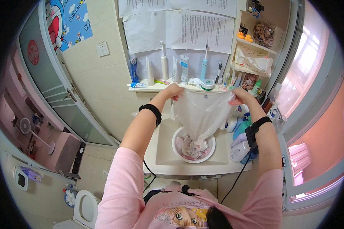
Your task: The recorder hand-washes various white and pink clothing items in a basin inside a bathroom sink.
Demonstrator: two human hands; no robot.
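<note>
Stretched between my two hands is a wet-looking white cloth garment [205,111] with a small label near its top edge. My left hand [173,91] grips one upper corner, and my right hand [241,96] grips the other. The garment's lower end gathers to a point and hangs down to a round white basin [175,153]. Inside the basin lies a heap of crumpled white and pink fabric [192,147]. It cannot be told where the garment ends and the heap begins. The basin stands in a rectangular cream sink [164,143].
Behind the garment, a narrow shelf [140,89] carries toothbrushes, tubes and a jar [207,84]. Several bottles [240,151] crowd the sink's right side. Black cables [236,181] run down from both forearm straps. A toilet [86,207] stands at lower left, near a glass door [57,74].
</note>
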